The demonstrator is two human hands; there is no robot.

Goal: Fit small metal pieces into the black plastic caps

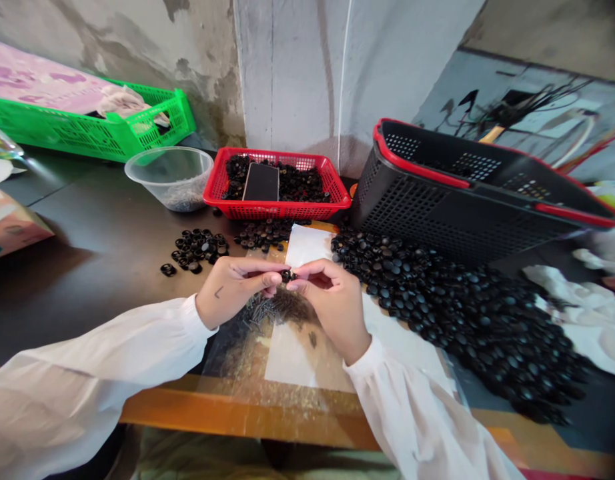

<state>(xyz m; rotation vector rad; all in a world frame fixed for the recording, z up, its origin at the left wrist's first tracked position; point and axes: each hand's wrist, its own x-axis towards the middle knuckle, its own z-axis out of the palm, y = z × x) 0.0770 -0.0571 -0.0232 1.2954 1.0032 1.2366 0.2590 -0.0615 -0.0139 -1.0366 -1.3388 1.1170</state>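
Observation:
A small black part point(287, 275) is pinched between the fingertips of my left hand point(232, 287) and my right hand point(332, 297), which nearly meet at the middle of the table. Just below the fingers lies a heap of thin metal pins point(262, 311), partly hidden by my hands. White paper point(300, 353) is spread under and around them. Small black pieces point(265, 233) lie beyond my fingers, in front of the red basket. To the left is a small group of black round caps point(200, 248). A large pile of black caps point(437, 300) stretches away on the right.
A red basket point(277, 212) of black parts holds a dark flat box point(261, 183). Beside it stands a clear plastic bowl point(170, 170). A green crate point(87, 137) is back left, a black basket point(427, 207) back right, and a carton point(15, 227) at the left edge.

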